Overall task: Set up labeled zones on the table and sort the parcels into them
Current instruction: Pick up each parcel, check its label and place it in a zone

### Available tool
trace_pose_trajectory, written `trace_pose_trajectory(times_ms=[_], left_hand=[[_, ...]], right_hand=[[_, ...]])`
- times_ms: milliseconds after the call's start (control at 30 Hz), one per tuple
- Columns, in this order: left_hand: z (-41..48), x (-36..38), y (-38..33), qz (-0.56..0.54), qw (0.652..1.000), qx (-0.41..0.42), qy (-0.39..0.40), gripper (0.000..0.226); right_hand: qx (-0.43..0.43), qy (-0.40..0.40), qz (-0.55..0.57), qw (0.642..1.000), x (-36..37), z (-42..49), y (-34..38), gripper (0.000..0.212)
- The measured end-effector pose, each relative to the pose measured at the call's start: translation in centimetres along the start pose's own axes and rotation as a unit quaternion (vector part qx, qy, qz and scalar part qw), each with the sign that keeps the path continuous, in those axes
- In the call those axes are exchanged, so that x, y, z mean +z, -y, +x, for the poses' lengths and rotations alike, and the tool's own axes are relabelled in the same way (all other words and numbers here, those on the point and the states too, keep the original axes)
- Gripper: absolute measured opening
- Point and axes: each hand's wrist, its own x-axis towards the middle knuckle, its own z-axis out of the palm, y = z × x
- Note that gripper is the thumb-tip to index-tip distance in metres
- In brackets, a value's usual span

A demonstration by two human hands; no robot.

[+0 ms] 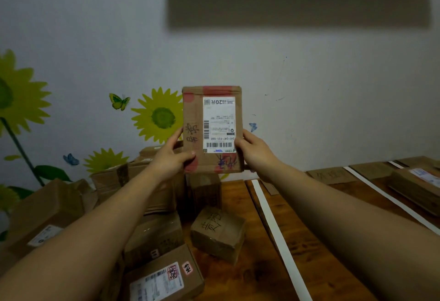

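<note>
A person stands at a wooden table (228,205) and holds one flat cardboard parcel (212,129) up in the air above the table's far edge, in front of a pale wall with sunflower stickers (156,115). The left hand (172,157) grips the parcel's lower left corner, thumb across the front and fingers curled behind; the right hand (250,148) clasps the lower right edge the same way. Both hands are closed firmly on it. A white shipping label (219,124) faces the viewer, upside down, with handwriting beside and below it. The parcel looks thin, stiff and light, since it stands upright from a hold at the bottom alone without sagging; its taped patches could be slick, so the bare cardboard side edges seem the safest place to hold. On the table's left side lies a loose heap of unsorted boxes (152,236): about eight can be made out, though those at the back overlap and the exact count is unclear. A small cube-like box (217,234) with handwriting sits just right of the heap. Three white tape strips run across the table's right half, the nearest strip (276,236) beside the heap. Two flat cardboard zone labels (331,174) lie near the far edge, and one sorted parcel (416,186) rests near the right edge.
</note>
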Motion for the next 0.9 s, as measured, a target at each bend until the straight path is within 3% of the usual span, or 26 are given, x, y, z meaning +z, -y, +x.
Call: trace_pose_trajectory(times_ms=[67,300,433,500,667,733,800,867,900], left_hand=[[-0.7,-0.1,-0.5,0.013,0.999,0.031,0.011,0.078],[-2.7,-0.9,-1.7,0.029,0.993,0.111,-0.013,0.074],[-2.9,-1.0,-1.9,-0.01,0.994,0.106,-0.011,0.065],[-2.7,-1.2,-2.1,-0.014,0.996,0.092,-0.013,0.065],[-2.0,-2.6,-2.4,0.067,0.996,0.061,0.025,0.063],[-1.7,-2.8,-2.6,0.113,0.99,0.075,0.022,0.063],[-0.9,-2.8,-2.3,0.084,0.989,0.102,-0.064,0.062],[0.0,-2.3,-1.8,0.014,0.982,0.103,-0.157,0.059],[0.2,-1.6,-1.7,-0.007,0.981,0.098,-0.167,0.055]], right_hand=[[-0.035,-0.011,0.001,0.999,-0.2,-0.8,0.6,0.025],[-0.116,-0.048,0.006,0.992,-0.2,-2.1,1.1,0.041],[-0.095,-0.061,0.04,0.993,-0.1,-2.4,0.8,0.071],[-0.076,-0.059,0.029,0.995,0.3,-2.5,0.6,0.076],[-0.045,-0.191,0.077,0.977,-0.4,-1.7,0.8,0.09],[-0.042,-0.178,0.084,0.98,-0.9,-1.4,0.6,0.068],[-0.033,-0.175,0.065,0.982,-0.9,-1.5,0.1,0.037],[-0.035,-0.194,0.075,0.977,-0.5,-2.2,-0.5,0.028],[-0.04,-0.202,0.076,0.975,-0.5,-2.5,-1.0,0.027]])
